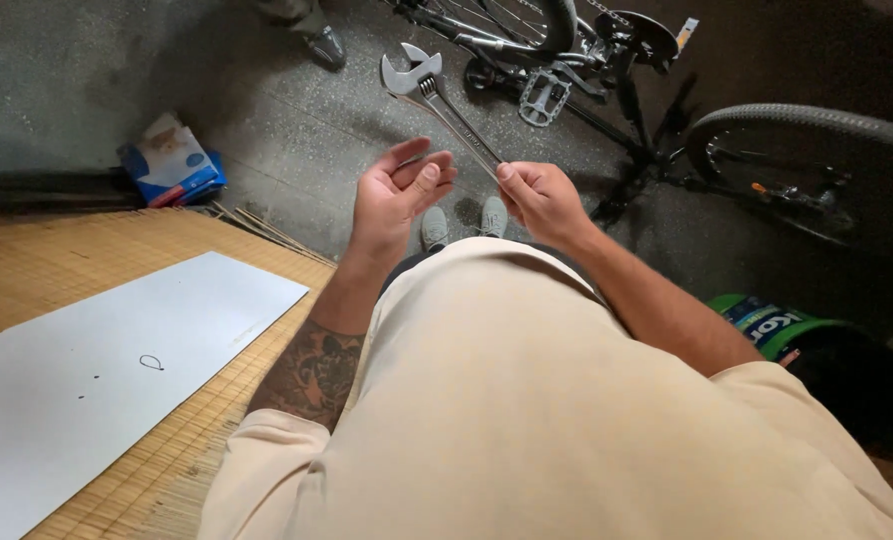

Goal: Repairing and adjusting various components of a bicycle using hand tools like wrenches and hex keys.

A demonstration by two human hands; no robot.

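Speckled grey concrete floor (296, 150) is spreading out under everything, dim toward the right. At the far left a woven straw mat (166, 470) is carrying a white sheet (96, 380) with a few small pen marks. Beyond the mat's corner, a blue and white package (171, 165) is lying crumpled on the floor, its print too small to make out. The person's left hand (398, 195) is hovering palm up, its grip loosely spread and touching nothing. Just right of it, the right hand (541, 200) is pinching the handle end of an adjustable wrench (446, 105) between thumb and fingertips. The wrench's long axis is slanting up and to the left, away from the person, open head pointing toward the bicycle (616, 60) lying on the floor, which is cut off by the frame's top edge. Low at the right, a green tub (766, 320) with a blue label is half hidden behind the person's arm.
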